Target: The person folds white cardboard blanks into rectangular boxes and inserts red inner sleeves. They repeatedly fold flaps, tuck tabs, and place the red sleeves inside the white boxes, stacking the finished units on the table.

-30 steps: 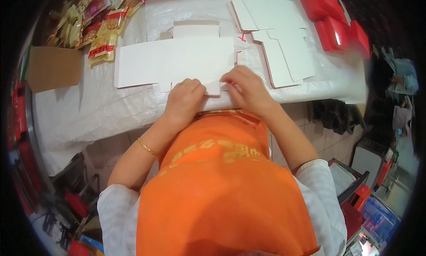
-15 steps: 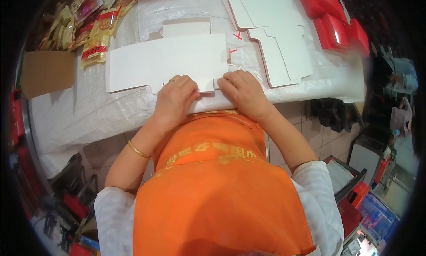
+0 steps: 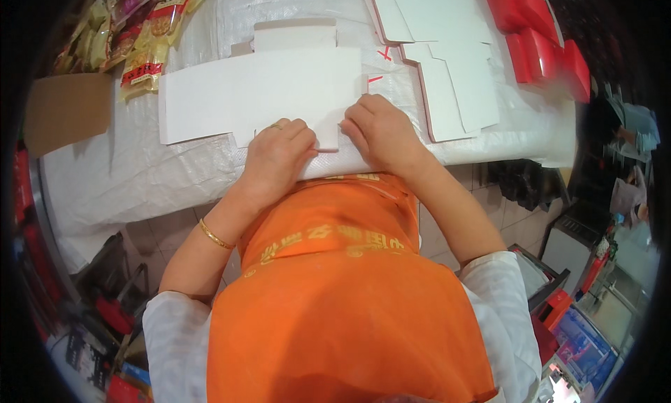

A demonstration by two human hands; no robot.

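Note:
A flat white cardboard box blank [image 3: 279, 88] lies in front of me, with a narrower flap standing slightly raised along its far side. My left hand [image 3: 278, 151] has its fingers curled over the near edge of the blank and grips it there. At the blank's right edge is my right hand [image 3: 381, 130], with fingers bent and pressed together on the card. The palm side of each hand is hidden from view.
More white box blanks [image 3: 458, 99] lie in overlapping layers at the right. Red boxes [image 3: 538, 53] stand beyond them. Clear-and-yellow food packets [image 3: 147, 60] and a brown cardboard piece [image 3: 70, 113] sit at the left. White woven sheeting [image 3: 189, 172] covers the table.
My right hand has moved slightly farther from me along the blank's right edge. A small near-side tab beside it no longer shows. The left hand stays on the near edge.

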